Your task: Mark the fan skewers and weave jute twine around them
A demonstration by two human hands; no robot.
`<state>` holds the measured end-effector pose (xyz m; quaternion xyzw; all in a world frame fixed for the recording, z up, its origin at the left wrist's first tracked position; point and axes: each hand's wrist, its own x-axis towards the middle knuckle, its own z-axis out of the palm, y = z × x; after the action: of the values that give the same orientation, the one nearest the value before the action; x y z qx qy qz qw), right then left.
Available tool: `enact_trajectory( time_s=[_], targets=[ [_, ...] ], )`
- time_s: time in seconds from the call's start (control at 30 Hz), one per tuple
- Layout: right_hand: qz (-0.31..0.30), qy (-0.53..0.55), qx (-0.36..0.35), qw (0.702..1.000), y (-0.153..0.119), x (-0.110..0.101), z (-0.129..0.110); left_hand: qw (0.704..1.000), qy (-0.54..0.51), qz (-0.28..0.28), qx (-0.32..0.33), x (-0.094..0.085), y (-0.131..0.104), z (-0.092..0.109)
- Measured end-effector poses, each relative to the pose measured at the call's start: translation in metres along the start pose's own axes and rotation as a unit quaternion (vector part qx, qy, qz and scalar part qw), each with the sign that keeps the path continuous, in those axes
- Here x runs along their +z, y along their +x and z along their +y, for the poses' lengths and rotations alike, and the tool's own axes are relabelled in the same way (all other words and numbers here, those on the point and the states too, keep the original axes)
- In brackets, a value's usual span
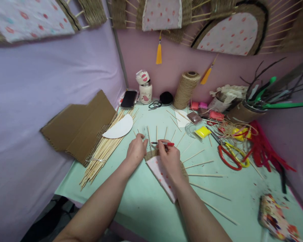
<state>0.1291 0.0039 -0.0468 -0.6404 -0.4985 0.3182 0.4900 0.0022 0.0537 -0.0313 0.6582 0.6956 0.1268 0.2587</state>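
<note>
Pale green counter, crowded toward back. Spotted half-round piece, rayed with thin sticks, partly under right forearm. Right hand above it, fingers pinching red pen; left hand curled beside clear ruler, can't tell from here whether gripping. Farther off, red-handled scissors; behind, twine spool near pink wall.
</note>
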Motion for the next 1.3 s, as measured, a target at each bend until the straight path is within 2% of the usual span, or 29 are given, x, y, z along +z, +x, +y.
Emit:
enact_trajectory(
  time_s=[0.93,1.1,1.23,1.3],
  targets=[
    [0.009,-0.016,-0.004,1.0,-0.001,0.0,0.001,1.0,-0.015,0.005,0.012,0.001,-0.001,-0.001],
    [0.012,-0.011,-0.009,1.0,-0.002,-0.001,-0.003,0.997,-0.076,0.02,0.012,-0.009,-0.001,-0.005],
    [0.025,-0.002,-0.01,1.0,-0.002,0.0,-0.005,0.988,-0.143,0.055,-0.018,-0.023,-0.003,-0.017],
    [0.024,-0.007,-0.012,1.0,-0.002,0.0,-0.006,0.983,-0.176,0.043,-0.039,-0.025,-0.007,-0.023]
  ],
)
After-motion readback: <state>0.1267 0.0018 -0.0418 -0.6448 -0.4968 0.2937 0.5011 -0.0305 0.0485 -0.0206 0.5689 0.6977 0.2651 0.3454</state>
